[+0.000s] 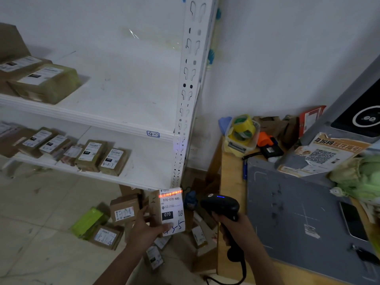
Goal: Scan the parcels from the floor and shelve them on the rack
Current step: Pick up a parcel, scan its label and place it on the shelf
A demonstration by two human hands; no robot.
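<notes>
A small brown parcel (167,210) is held upright in the left hand (144,229), fingers wrapped behind it. The thumb is pressed on the lower edge of its white label, where handwritten digits are partly covered. "070-070-A80" and "070" are printed on the label. A red scan line (170,194) is cast across the barcode at the label's top. The parcel is held in the air above the floor pile, just below the front corner of the rack (186,99). A black scanner (221,205) is gripped by its handle in the right hand (232,229), fingers curled round it. Its head is aimed left at the parcel, and a blue light is lit on top. Loose parcels (123,211) and a green packet (88,222) are scattered on the tiled floor. A row of labelled parcels (92,155) is lined up on the lower shelf (152,167). Bigger boxes (45,83) are set at the left of the upper shelf (123,93), whose edge is tagged "4-2". At the right a wooden table (232,182) is seen, with a grey mat (298,212), a phone (352,221) and a tub of tape rolls (242,130) on it
</notes>
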